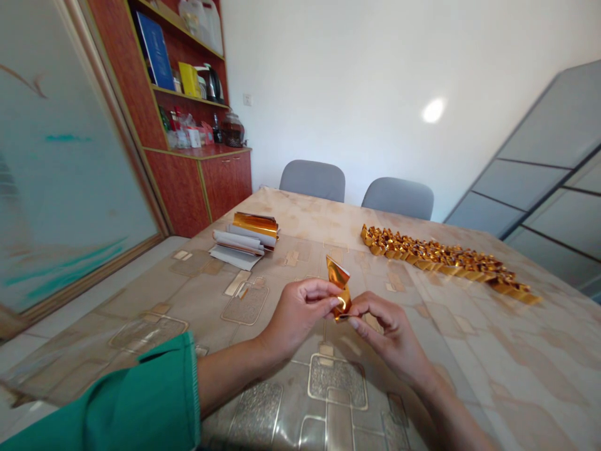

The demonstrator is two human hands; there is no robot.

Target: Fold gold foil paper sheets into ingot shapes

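Observation:
A piece of shiny gold foil paper (337, 273), partly folded, stands up between my two hands above the table. My left hand (300, 310) pinches it from the left between thumb and fingers. From the right, my right hand (387, 329) grips its lower end between thumb and forefinger. The upper tip of the paper points up and away, with a bit of pale underside showing. Fingers hide part of the fold. Beyond my left hand lies a stack of gold and silver-white foil sheets (246, 238), loosely curled. To the right are rows of folded gold paper pieces (436, 254), packed close together.
A patterned plastic-covered tablecloth (272, 388) spreads over the table. Two grey chairs (312, 178) stand at its far side by the white wall. A reddish wooden cabinet (201, 181) holding bottles and a kettle (212, 81) is at the back left, near a frosted glass door (70, 156).

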